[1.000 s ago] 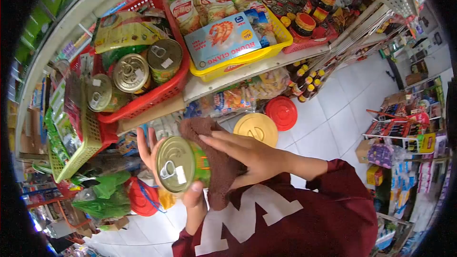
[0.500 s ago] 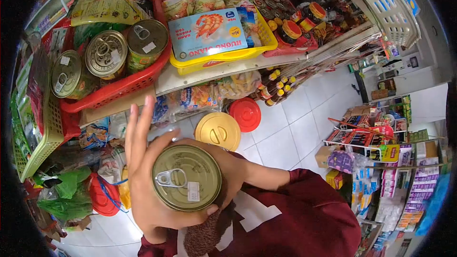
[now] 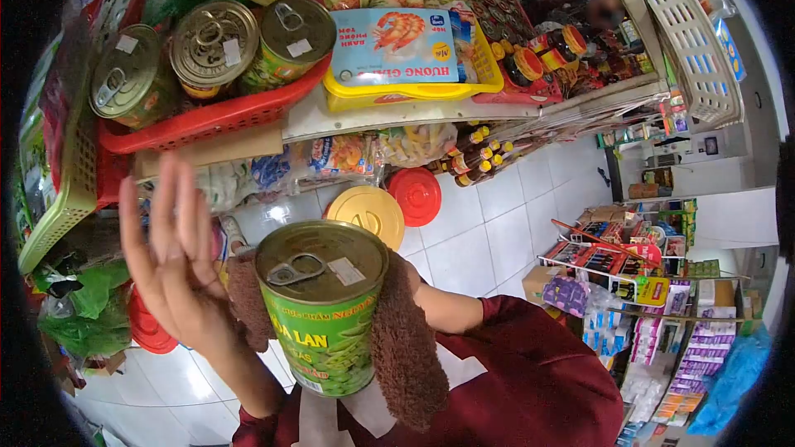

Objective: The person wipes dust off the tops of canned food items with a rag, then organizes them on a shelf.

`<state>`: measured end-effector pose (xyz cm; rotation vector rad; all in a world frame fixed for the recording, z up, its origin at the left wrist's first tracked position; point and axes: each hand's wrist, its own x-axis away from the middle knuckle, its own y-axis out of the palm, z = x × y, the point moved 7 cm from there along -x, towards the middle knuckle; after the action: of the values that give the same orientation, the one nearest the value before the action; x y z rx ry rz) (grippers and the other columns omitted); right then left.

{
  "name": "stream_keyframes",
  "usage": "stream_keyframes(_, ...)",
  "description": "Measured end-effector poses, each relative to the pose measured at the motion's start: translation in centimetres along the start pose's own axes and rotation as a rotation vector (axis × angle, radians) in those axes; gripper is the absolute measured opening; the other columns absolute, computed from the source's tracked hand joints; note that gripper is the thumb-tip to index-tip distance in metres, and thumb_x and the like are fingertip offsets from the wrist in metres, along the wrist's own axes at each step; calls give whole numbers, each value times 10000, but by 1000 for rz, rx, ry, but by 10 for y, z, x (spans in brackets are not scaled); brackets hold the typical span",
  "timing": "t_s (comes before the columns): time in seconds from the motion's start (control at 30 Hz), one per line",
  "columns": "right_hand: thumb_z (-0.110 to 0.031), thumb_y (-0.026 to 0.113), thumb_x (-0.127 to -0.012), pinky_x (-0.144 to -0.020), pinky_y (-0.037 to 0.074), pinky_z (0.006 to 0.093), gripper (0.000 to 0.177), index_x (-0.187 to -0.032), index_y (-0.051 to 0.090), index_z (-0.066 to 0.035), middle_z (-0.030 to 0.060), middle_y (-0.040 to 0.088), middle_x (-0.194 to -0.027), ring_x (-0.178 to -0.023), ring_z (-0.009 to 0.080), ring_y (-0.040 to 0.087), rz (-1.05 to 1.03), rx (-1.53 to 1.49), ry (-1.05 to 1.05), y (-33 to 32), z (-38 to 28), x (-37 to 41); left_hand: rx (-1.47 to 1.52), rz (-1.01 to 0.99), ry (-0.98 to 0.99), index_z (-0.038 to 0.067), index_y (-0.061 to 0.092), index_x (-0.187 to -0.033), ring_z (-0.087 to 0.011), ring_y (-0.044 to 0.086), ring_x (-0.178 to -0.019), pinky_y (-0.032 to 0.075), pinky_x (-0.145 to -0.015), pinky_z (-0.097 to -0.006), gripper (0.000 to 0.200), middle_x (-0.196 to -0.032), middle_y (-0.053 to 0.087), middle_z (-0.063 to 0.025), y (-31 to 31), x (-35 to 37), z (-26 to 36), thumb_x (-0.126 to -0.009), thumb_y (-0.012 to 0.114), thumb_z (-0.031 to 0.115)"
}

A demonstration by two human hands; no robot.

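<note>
A green tin can of peas (image 3: 331, 339) is held up in front of my chest, its pull-tab lid tilted towards me with a small white sticker on it. A brown cloth (image 3: 407, 352) wraps behind the can and hangs down at both sides. My right hand (image 3: 416, 283) grips the can through this cloth from behind, its fingers mostly hidden. My left hand (image 3: 178, 261) is raised to the left of the can, open and apart from it, fingers stretched upward.
A red basket (image 3: 219, 126) with several cans stands on the shelf above. Beside it is a yellow basket (image 3: 414, 98) with a blue prawn cracker box (image 3: 393, 50). Gold (image 3: 368, 209) and red lids (image 3: 415, 197) sit lower down near the tiled floor. Stocked shelves (image 3: 646, 298) stand right.
My left hand has let go of the can and moved left. The can has tipped so its green label shows, and the brown cloth now shows at both sides.
</note>
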<state>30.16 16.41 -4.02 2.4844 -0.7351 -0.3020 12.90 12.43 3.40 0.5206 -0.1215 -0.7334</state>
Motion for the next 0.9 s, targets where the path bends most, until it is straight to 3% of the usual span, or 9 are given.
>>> stream_keyframes(0.17, -342, 812, -436, -1001, 298, 353, 1101, -1300, 234, 20, 132, 406, -1260, -1163, 217, 402, -13, -21, 37, 3, -13, 9, -77, 127, 198, -81, 179, -1315, -406, 252, -1254, 238, -1049, -422, 701, -1334, 207, -328, -14, 6, 7, -628, 313, -56)
stream_keyframes(0.3, -336, 799, -452, -1001, 298, 354, 1078, -1300, 236, 18, 132, 404, -1261, -1163, 218, 402, -1, -41, 56, 2, -10, 14, 79, 31, 69, -114, 186, -1296, -473, 241, -1225, 295, -1016, -457, 719, -1340, 172, -334, -16, 8, -8, -589, 304, -63)
stream_keyframes(0.63, -322, 766, -492, -1001, 298, 358, 1022, -1302, 240, 13, 133, 400, -1264, -1162, 219, 403, 18, -71, 83, 2, -5, 13, 109, -248, 162, 19, 428, -1200, -495, 359, -1135, 453, -872, -456, 578, -1318, 216, -344, -19, 10, -17, -673, 234, -118)
stream_keyframes(0.73, -318, 756, -504, -1001, 298, 359, 1005, -1302, 241, 11, 133, 399, -1265, -1162, 219, 403, 26, -78, 88, 2, -3, 11, 58, -151, 211, 32, 441, -1195, -506, 348, -1135, 445, -879, -465, 574, -1316, 216, -346, -19, 6, -16, -681, 236, -120)
stream_keyframes(0.83, -314, 746, -517, -1002, 298, 360, 988, -1302, 242, 9, 133, 398, -1266, -1162, 219, 404, 30, -87, 90, 2, -3, 11, 162, -331, 174, 42, 433, -1198, -514, 267, -1189, 358, -948, -504, 477, -1345, 165, -337, -15, 5, -12, -765, 281, -89)
stream_keyframes(0.9, -311, 740, -525, -1002, 298, 361, 976, -1302, 243, 8, 133, 397, -1267, -1162, 219, 404, 34, -93, 92, 2, -3, 11, 90, -323, 197, 41, 448, -1176, -514, 260, -1193, 355, -946, -513, 463, -1343, 159, -342, -16, 5, -10, -761, 293, -94)
